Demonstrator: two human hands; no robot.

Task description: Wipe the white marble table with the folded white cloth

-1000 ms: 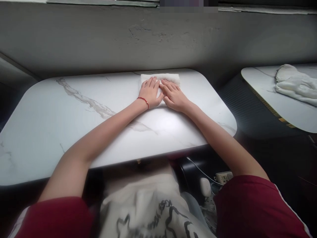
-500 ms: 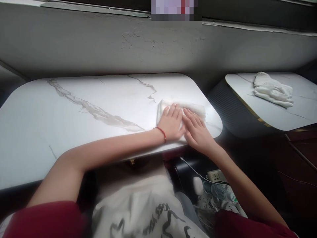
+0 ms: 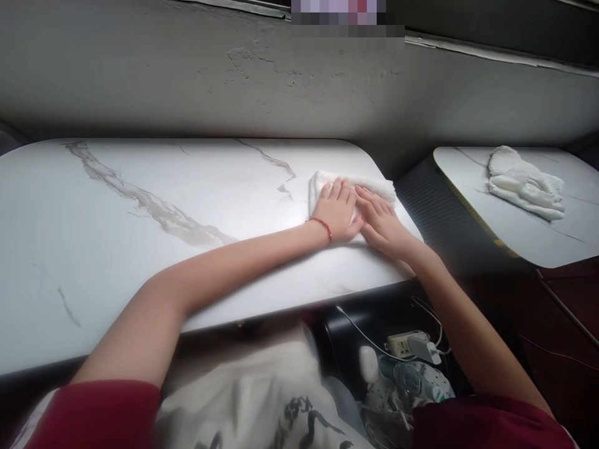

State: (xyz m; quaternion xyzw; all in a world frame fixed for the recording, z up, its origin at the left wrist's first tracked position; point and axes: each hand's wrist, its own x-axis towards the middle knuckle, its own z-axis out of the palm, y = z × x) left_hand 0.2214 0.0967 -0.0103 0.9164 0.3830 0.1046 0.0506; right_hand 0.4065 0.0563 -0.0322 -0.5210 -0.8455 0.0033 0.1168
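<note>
A folded white towel (image 3: 314, 187) lies flat near the right end of a white marble-patterned tabletop (image 3: 224, 181). My left hand (image 3: 337, 211), with a red cord bracelet at the wrist, rests palm down on the towel with its fingers stretched out. Beside it, my right hand (image 3: 380, 223) also lies flat on the towel, fingers extended forward. The two hands meet near the left thumb, and they cover much of the towel's middle.
A second marble-patterned table (image 3: 528, 240) stands to the right, with a crumpled white towel (image 3: 526, 184) on it. Below the near table edge are a power strip (image 3: 400, 345), a white charger with cables, and a plastic bottle (image 3: 416, 380). A grey wall (image 3: 187, 75) rises behind.
Both hands and the towel under them have moved a little away from me, toward the far edge of the table. The camera view has shifted slightly too.
</note>
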